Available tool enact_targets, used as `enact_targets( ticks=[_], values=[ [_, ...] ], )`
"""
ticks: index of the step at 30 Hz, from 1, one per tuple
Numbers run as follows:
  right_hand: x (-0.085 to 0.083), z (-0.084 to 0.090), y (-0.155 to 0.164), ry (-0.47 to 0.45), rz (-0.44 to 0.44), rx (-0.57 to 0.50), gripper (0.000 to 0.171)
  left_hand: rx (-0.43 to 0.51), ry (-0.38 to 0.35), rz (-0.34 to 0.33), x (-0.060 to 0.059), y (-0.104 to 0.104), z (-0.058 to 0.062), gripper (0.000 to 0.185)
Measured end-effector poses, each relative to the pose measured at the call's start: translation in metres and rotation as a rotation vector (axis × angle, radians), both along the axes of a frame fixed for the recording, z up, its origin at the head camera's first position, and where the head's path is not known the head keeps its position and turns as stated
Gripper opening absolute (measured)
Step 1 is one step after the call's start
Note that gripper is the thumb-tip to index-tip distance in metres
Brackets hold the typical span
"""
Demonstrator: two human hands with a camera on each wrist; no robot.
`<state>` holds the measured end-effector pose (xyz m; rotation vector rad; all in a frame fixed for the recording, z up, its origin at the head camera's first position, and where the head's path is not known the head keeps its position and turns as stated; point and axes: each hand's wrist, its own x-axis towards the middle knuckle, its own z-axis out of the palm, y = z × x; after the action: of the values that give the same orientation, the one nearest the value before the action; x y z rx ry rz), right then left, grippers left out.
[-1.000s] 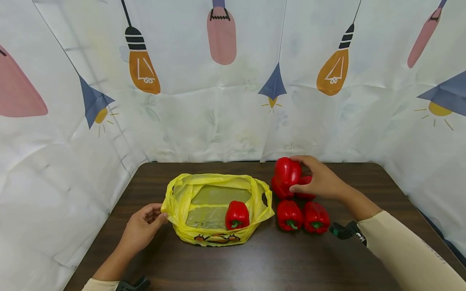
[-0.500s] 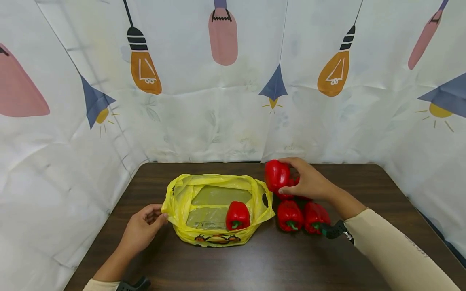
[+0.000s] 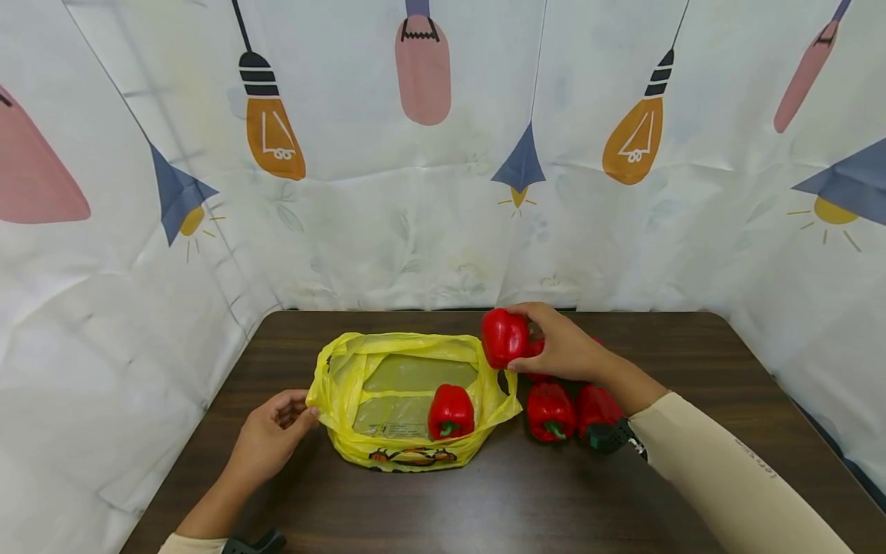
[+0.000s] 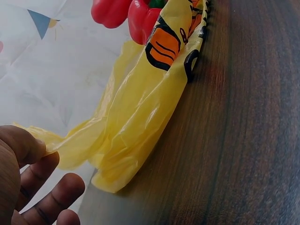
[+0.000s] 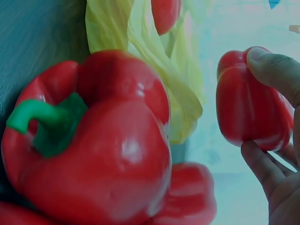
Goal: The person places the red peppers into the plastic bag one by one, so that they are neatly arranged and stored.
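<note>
I see my right hand (image 3: 564,350) with fingers and thumb curled round a glossy red bell pepper (image 3: 504,338), lifted off the table just right of centre in the head view, at the right rim of the crinkled yellow plastic bag (image 3: 408,400). The pepper's long axis stands roughly upright; I cannot tell which way its stem end faces.

By my judgement the packing is partly done: one red pepper (image 3: 451,411) already lies inside the bag, green stem toward the lower edge of the frame, one is in hand, and at least two more peppers (image 3: 551,410) wait on the dark wooden table (image 3: 692,346) right of the bag, with another partly hidden behind my hand.

My left hand (image 3: 266,438), lower left, pinches the bag's left edge between thumb (image 4: 21,145) and fingers, holding the mouth wide.

Behind stands a white cloth backdrop printed with lamps (image 3: 443,192).
</note>
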<state>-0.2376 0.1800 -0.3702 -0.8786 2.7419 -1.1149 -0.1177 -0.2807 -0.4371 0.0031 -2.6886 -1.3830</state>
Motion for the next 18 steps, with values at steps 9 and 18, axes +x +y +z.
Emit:
enact_targets(
  ticks=[9,18],
  values=[
    [-0.002,-0.004,-0.013,0.014,0.008,0.05,0.089,0.001,-0.002,0.0,0.0,0.0,0.0,0.033],
    [-0.005,-0.009,-0.026,-0.03,0.025,0.034,0.089,0.003,0.008,-0.009,0.0,0.0,0.0,0.033]
  ],
)
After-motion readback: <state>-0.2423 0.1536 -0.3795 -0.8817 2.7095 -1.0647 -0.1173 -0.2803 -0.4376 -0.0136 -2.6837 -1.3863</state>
